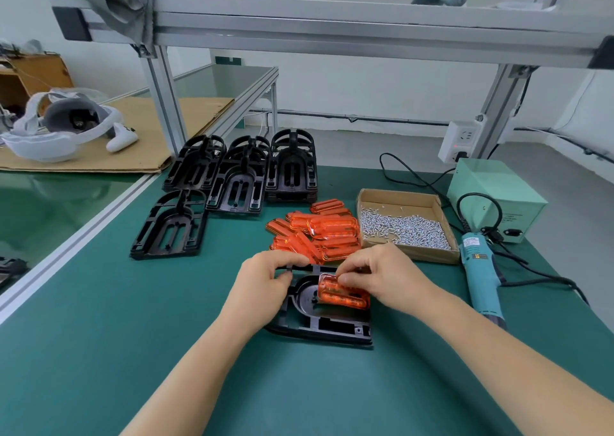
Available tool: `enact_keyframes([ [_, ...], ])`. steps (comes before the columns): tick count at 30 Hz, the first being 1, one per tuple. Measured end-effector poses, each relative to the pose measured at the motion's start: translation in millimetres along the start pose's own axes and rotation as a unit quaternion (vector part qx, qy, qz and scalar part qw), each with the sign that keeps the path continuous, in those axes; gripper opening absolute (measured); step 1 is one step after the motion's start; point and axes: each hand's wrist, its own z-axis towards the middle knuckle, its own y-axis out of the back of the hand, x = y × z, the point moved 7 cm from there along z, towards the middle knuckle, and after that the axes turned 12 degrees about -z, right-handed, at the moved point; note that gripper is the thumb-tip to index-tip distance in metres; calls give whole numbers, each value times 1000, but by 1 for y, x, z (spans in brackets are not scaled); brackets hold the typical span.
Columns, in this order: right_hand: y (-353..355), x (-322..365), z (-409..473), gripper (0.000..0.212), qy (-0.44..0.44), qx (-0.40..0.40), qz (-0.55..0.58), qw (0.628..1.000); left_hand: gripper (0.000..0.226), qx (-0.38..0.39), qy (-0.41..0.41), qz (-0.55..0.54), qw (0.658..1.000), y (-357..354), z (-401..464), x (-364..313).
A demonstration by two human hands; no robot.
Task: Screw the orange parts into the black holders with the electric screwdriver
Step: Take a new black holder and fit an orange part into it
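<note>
A black holder (pixel 327 324) lies flat on the green mat in front of me. My left hand (pixel 265 279) grips its far left edge. My right hand (pixel 382 276) pinches an orange part (pixel 345 297) that sits tilted on the holder's upper right area. Behind my hands lies a pile of several orange parts (pixel 320 233). The teal electric screwdriver (pixel 480 269) lies on the mat to the right, untouched. A cardboard tray of silver screws (pixel 403 229) stands beside the pile.
Stacks of black holders (pixel 239 173) stand at the back, with one single holder (pixel 169 226) to the left. A pale green power box (pixel 495 193) with cables sits at the far right. An aluminium frame (pixel 332 27) crosses overhead. A white headset (pixel 59 126) rests on cardboard far left.
</note>
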Motion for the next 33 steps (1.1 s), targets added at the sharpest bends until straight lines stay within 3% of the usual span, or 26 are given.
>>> enact_keyframes([
  [6,-9,17,4,14,66,-27,-111,991,39,40,-87,90,991,-12,-5,-11],
  [13,-13,24,-4,16,114,-78,-180,974,25,79,-106,128,983,-18,-7,-10],
  [21,-18,18,-10,10,58,-101,-99,988,36,101,-105,183,972,-27,-4,-4],
  [25,-14,10,-19,11,66,-66,-44,995,40,112,-100,197,969,-30,-2,-1],
  [29,0,-19,-32,17,18,-18,22,999,42,112,-99,211,966,-30,0,1],
  [33,-11,-23,-37,26,-3,23,26,999,41,113,-94,224,963,-34,1,-1],
])
